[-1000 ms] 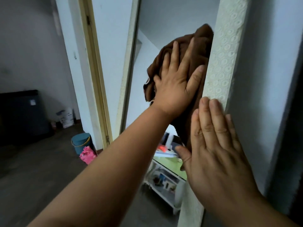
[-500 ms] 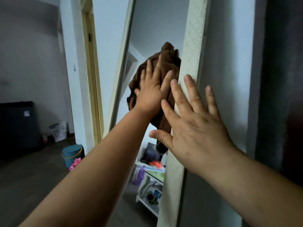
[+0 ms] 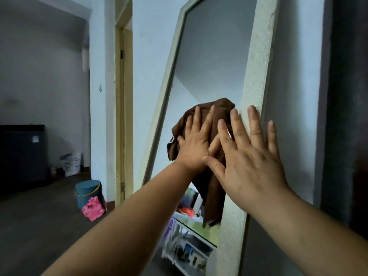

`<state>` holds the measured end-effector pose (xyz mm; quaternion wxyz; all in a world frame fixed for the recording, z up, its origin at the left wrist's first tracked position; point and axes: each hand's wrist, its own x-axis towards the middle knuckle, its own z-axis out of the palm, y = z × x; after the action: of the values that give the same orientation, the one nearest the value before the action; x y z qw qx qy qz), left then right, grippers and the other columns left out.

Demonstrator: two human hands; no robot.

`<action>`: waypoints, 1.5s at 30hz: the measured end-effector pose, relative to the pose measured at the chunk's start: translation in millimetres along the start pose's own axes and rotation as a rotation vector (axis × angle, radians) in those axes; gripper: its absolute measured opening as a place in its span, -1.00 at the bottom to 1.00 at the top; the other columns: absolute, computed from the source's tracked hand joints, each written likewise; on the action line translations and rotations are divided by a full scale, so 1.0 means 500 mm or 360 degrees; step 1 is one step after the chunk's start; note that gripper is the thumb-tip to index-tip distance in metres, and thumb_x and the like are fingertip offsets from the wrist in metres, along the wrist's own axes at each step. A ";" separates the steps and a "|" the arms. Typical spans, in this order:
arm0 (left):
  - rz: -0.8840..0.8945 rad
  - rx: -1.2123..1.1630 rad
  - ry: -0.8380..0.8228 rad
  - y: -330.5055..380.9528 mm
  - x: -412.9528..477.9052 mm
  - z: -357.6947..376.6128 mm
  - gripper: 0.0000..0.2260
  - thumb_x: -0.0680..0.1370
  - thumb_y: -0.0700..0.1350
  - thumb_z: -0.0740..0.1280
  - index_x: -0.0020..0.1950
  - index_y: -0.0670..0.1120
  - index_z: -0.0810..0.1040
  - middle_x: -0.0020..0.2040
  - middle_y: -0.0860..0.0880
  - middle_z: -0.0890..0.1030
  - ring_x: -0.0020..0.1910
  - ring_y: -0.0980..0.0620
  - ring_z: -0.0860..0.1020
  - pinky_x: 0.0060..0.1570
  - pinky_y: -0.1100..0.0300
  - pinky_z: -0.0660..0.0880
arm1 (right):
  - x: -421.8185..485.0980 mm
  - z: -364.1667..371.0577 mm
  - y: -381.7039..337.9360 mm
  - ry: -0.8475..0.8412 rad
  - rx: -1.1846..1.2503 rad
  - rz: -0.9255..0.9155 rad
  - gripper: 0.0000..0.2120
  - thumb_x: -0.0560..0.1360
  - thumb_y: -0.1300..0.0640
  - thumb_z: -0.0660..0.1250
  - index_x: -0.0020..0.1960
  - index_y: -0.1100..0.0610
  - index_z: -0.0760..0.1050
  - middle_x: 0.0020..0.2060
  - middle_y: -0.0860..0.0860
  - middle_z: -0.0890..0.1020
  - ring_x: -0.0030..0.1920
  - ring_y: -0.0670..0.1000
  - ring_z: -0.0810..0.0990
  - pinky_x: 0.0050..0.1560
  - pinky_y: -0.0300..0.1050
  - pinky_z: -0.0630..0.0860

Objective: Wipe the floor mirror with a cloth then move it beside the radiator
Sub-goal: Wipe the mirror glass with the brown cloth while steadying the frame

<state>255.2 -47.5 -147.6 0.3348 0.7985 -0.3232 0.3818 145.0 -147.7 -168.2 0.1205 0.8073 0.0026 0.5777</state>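
Observation:
A tall floor mirror with a pale textured frame (image 3: 256, 62) leans against the white wall, its glass (image 3: 211, 56) reflecting wall and ceiling. My left hand (image 3: 194, 144) lies flat, fingers spread, pressing a brown cloth (image 3: 211, 188) against the glass at mid height. The cloth bunches above my fingers and hangs below my wrist. My right hand (image 3: 249, 162) is open with fingers apart, over the mirror's right frame edge and partly in front of the cloth. I cannot tell whether it touches the frame. No radiator shows.
A yellowish door frame (image 3: 119, 116) stands left of the mirror. On the dark floor beside it sit a teal bucket (image 3: 87, 191) and a pink bundle (image 3: 93, 208). A dark cabinet (image 3: 22, 154) and a white bag (image 3: 71, 162) stand far left. A dark surface (image 3: 348, 116) borders the right.
The view has pulled back, showing more of the mirror. My left hand and the cloth sit lower on the glass. My right hand has spread its fingers near the frame.

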 end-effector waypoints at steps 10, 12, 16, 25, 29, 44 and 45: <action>-0.0790 -0.0107 0.0127 -0.155 0.039 -0.011 -0.43 0.57 0.35 -0.08 0.55 0.26 -0.08 0.61 -0.01 -0.12 0.57 -0.13 -0.14 0.38 -0.44 -0.14 | -0.005 0.009 0.002 -0.0028 -0.0155 -0.0027 -0.21 0.49 -0.38 -0.10 0.51 0.09 0.31 0.54 0.19 0.22 0.56 0.26 0.07 0.48 0.36 0.04; -0.0902 -0.0135 0.0126 -0.153 -0.022 0.005 -0.42 0.56 0.35 -0.08 0.55 0.24 -0.08 0.61 -0.02 -0.12 0.57 -0.14 -0.13 0.40 -0.41 -0.14 | -0.004 0.010 0.003 -0.0022 -0.0148 -0.0017 -0.17 0.49 -0.38 -0.11 0.53 0.15 0.28 0.55 0.21 0.21 0.57 0.26 0.06 0.49 0.32 0.05; -0.0884 -0.0080 0.0081 -0.090 -0.109 0.024 -0.43 0.59 0.30 -0.07 0.56 0.20 -0.15 0.60 -0.06 -0.18 0.57 -0.14 -0.17 0.42 -0.36 -0.17 | -0.002 0.009 0.000 0.0012 -0.0152 0.0023 -0.06 0.49 -0.40 -0.13 0.52 0.35 0.19 0.53 0.30 0.17 0.56 0.26 0.08 0.52 0.18 0.03; -0.0128 0.0016 0.0112 -0.006 0.119 -0.029 -0.45 0.59 0.31 -0.01 0.55 0.27 -0.07 0.61 -0.01 -0.14 0.57 -0.12 -0.15 0.37 -0.45 -0.13 | -0.010 0.006 -0.004 0.0004 -0.0164 0.0028 -0.01 0.49 -0.42 -0.23 0.54 0.39 0.10 0.54 0.33 0.11 0.57 0.24 0.02 0.54 0.18 0.02; -0.0129 0.0069 0.0138 -0.033 0.058 -0.004 -0.43 0.56 0.33 -0.05 0.55 0.26 -0.08 0.61 -0.01 -0.13 0.57 -0.12 -0.15 0.39 -0.43 -0.16 | -0.020 0.010 0.000 -0.0013 -0.0152 -0.0006 -0.01 0.49 -0.43 -0.25 0.54 0.38 0.08 0.55 0.31 0.09 0.58 0.24 0.01 0.54 0.19 0.03; 0.0344 0.0228 -0.0149 -0.022 -0.113 0.005 -0.42 0.54 0.33 -0.08 0.51 0.30 -0.23 0.59 0.01 -0.25 0.56 -0.12 -0.24 0.38 -0.41 0.00 | -0.102 -0.008 -0.026 -0.0042 -0.0104 -0.0014 -0.05 0.54 -0.39 -0.21 0.53 0.40 0.11 0.54 0.33 0.10 0.57 0.25 0.05 0.51 0.21 0.13; 0.0274 0.0176 -0.0123 -0.008 -0.068 -0.003 -0.42 0.57 0.31 -0.04 0.53 0.29 -0.19 0.60 0.01 -0.23 0.56 -0.13 -0.22 0.36 -0.44 -0.04 | -0.104 -0.004 -0.027 -0.0051 -0.0112 -0.0016 -0.05 0.54 -0.40 -0.21 0.54 0.40 0.10 0.54 0.32 0.10 0.57 0.25 0.04 0.52 0.21 0.13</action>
<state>240.7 -35.3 -176.1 0.2435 0.7991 -0.3818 0.3953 127.6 -141.7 -218.5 0.1517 0.8117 -0.0156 0.5639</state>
